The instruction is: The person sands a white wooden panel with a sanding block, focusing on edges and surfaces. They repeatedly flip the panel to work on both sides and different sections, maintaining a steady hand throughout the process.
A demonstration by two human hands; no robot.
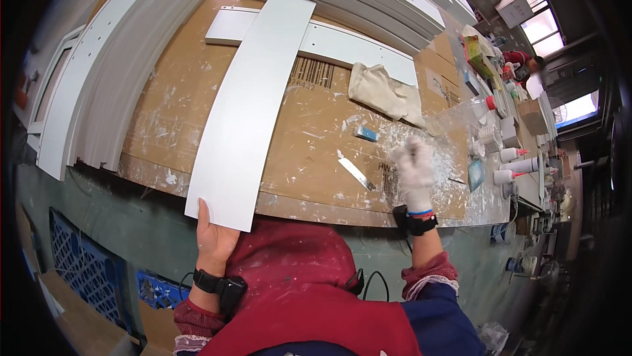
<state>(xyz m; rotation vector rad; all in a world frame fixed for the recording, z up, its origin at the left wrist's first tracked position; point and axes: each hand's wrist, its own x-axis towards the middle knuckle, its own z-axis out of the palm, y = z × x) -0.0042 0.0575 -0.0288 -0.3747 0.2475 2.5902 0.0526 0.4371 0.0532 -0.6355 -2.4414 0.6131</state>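
We grip the near end of a long white flat panel with our bare left hand; it overhangs the cardboard-covered workbench's near edge. Our white-gloved right hand, well apart, closes around something we cannot make out, near a metal scraper blade.

My single head view, high above the workbench, facing down and forward, close over my hands, edges bending outward
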